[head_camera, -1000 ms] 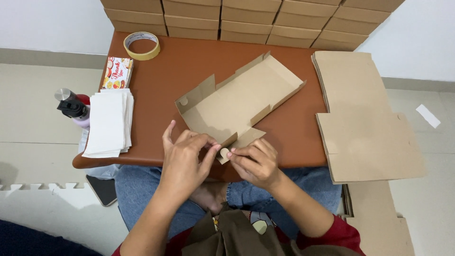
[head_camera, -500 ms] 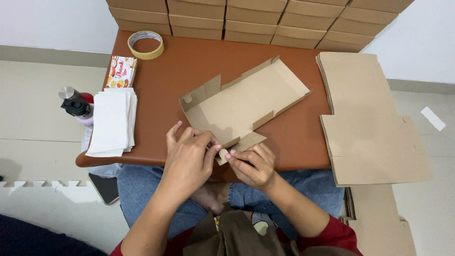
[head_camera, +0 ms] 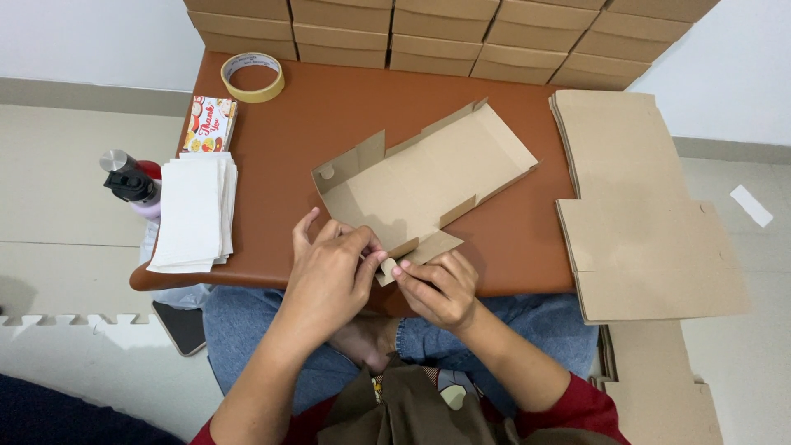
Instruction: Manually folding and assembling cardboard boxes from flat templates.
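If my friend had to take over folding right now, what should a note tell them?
Left hand: fingers pinch the near corner flap of the half-folded cardboard box.
Right hand: fingers grip the same flap from the other side, at the near edge of the brown table.
Done: the box's side walls stand up, and it lies open on the table.
Left: the near flap is not tucked in and the box is not closed.
Nearby: stack of flat cardboard blanks on the right, white paper stack on the left, tape roll at the far side.
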